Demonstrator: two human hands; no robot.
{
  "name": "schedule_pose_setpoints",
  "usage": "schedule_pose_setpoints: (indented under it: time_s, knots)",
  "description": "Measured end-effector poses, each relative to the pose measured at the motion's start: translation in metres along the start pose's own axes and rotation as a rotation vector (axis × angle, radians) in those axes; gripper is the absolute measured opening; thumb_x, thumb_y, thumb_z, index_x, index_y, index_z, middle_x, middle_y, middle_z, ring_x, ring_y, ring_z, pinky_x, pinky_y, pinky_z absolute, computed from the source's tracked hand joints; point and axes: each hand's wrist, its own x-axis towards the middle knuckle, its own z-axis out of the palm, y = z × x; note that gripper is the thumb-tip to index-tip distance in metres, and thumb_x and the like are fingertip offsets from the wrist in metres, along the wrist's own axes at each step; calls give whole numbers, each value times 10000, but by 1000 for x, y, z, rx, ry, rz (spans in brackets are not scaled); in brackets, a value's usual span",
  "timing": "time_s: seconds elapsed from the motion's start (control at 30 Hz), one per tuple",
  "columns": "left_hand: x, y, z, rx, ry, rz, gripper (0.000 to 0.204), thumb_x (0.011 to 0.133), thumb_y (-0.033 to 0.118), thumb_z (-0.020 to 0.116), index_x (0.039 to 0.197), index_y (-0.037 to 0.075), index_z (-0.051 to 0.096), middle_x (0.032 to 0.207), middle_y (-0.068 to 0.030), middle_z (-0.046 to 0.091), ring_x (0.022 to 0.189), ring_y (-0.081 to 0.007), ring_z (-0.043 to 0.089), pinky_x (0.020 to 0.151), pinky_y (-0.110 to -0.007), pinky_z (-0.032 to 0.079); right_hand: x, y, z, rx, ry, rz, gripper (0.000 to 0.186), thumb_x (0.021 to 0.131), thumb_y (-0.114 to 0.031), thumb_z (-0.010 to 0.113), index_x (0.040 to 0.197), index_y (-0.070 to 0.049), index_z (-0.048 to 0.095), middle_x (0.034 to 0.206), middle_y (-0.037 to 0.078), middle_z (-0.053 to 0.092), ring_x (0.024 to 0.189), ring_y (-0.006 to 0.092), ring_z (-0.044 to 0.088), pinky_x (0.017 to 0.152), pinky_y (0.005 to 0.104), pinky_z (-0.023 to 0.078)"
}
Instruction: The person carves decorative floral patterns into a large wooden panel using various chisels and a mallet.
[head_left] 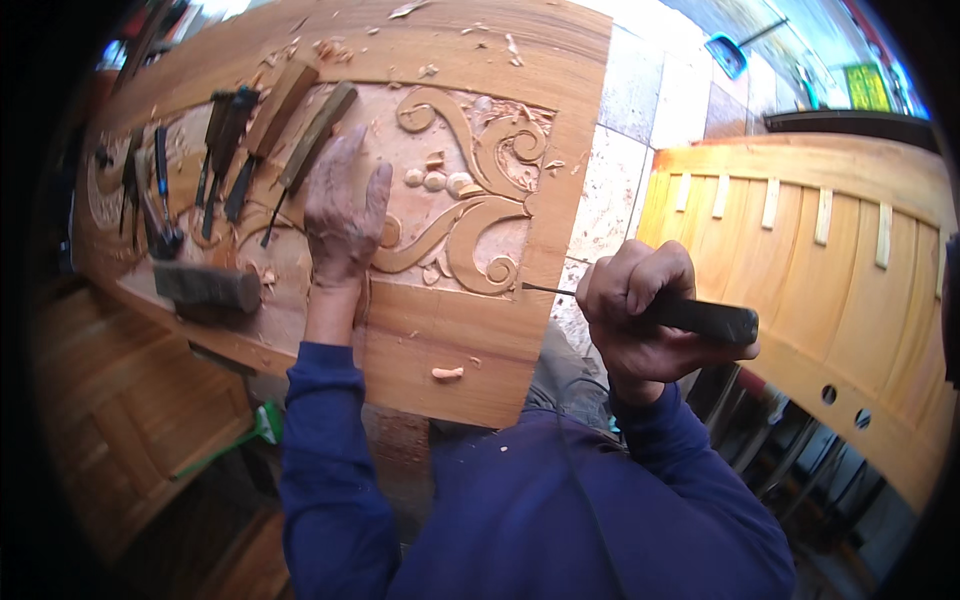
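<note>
A wooden panel [450, 335] with carved scrolls and small round beads lies across the bench in front of me. My right hand [645, 305], at the panel's right edge, is closed around a carving chisel [700, 318] with a dark handle. Its thin blade points left, and the tip is at the lower right corner of the carved area; whether it touches the wood I cannot tell. My left hand [345, 205] lies with fingers stretched out on the carving, holding nothing. Just left of it rests a chisel with a wooden handle [325, 130].
Several more chisels [225, 125] lie on the panel's left part, beside a mallet [207, 287] with a block head. Wood shavings [335, 50] are scattered about. At the right stands a lighter wooden panel [790, 250] with small strips on it; tiled floor [625, 170] shows between.
</note>
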Motion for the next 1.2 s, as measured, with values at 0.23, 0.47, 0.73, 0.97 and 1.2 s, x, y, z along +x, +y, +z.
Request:
schedule_pose_setpoints:
  time_s: [0.23,0.47,0.73,0.97,1.2]
  knots:
    - [51,-9,23,-154,-102,266,530,977,227,757,1467,76,622,1436,-172,649,1385,-388,572,1160,-466,468,-8,20,22,-98,447,-274,977,871,-997,309,1006,-54,526,645,27,401,560,151,362,508,308,326]
    - [55,-9,47,-176,-214,248,616,1001,313,724,1541,78,546,1547,-222,543,1465,-439,478,1240,-505,383,1,41,33,-155,426,-472,1021,862,-1011,291,986,-30,548,627,27,395,514,127,305,463,302,242]
    - [56,-14,44,-205,-204,229,610,1020,340,699,1540,62,543,1542,-237,542,1470,-436,467,1244,-501,368,9,52,48,-395,557,-482,1004,911,-971,264,962,-12,558,601,27,414,487,111,300,450,295,204]
    - [56,-15,43,-239,-205,194,594,1034,355,685,1533,59,555,1529,-244,552,1462,-428,479,1230,-505,380,11,56,60,-591,549,-427,1026,896,-985,238,948,-12,560,593,23,416,489,108,326,466,294,220]
    - [55,-15,44,-244,-210,186,611,1035,383,682,1534,54,553,1534,-247,548,1466,-437,473,1236,-501,372,29,44,26,-372,630,-287,941,910,-978,215,797,-90,508,549,-29,295,447,97,229,436,284,172]
